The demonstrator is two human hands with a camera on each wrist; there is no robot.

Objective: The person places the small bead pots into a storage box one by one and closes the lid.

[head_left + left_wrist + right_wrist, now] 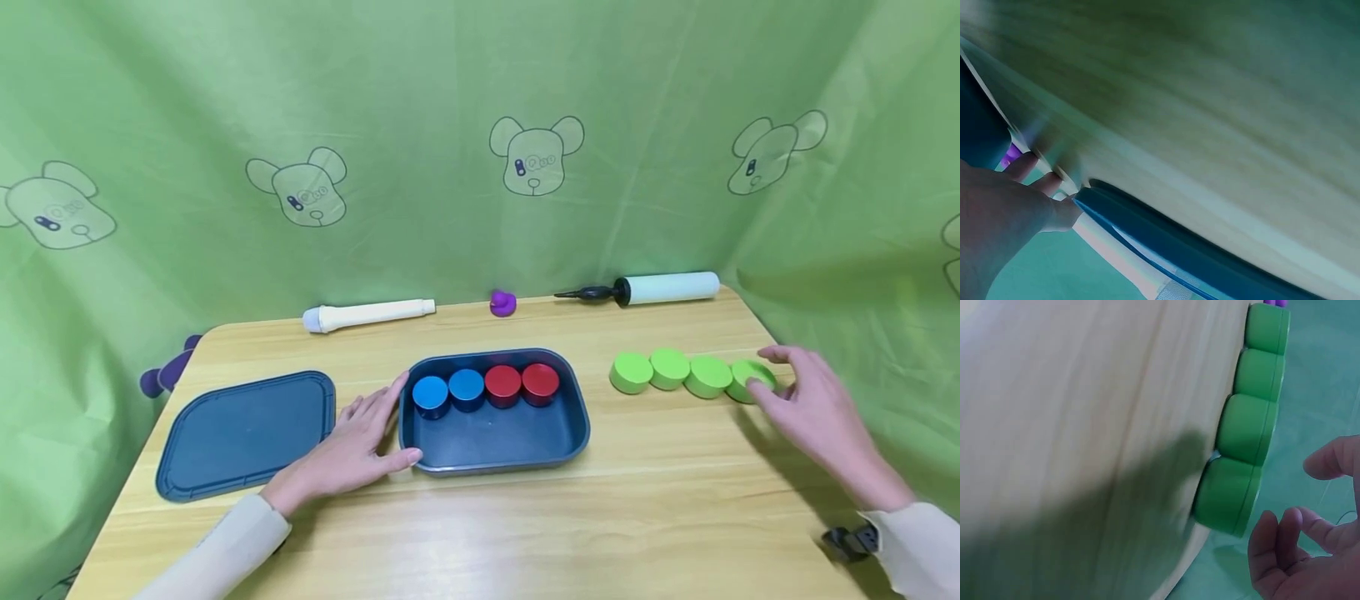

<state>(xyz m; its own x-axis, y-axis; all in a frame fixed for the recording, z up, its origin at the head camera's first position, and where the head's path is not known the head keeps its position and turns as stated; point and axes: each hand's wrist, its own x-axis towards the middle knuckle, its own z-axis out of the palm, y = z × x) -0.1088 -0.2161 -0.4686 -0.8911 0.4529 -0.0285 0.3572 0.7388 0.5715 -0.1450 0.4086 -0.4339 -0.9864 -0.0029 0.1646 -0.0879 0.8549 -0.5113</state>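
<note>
A dark blue rectangular box (495, 446) stands open at the middle of the table. Along its back side sit two blue round tins (467, 390) and two red ones (503, 386). My left hand (352, 446) rests against the box's left wall, fingers extended and thumb at the front corner. To the right, several green round tins (707, 376) form a row. Over the rightmost green tin (1227, 495) hovers my right hand (813, 408), thumb and fingers spread apart around its right side. In the right wrist view, the fingers (1266, 550) are slightly bent and hold nothing.
The box's flat blue lid (247, 433) lies left of the left hand. Along the back edge lie a white microphone-shaped stick (371, 315), a purple toy duck (503, 303) and a hand pump (667, 288). A green curtain (420, 125) hangs behind the table.
</note>
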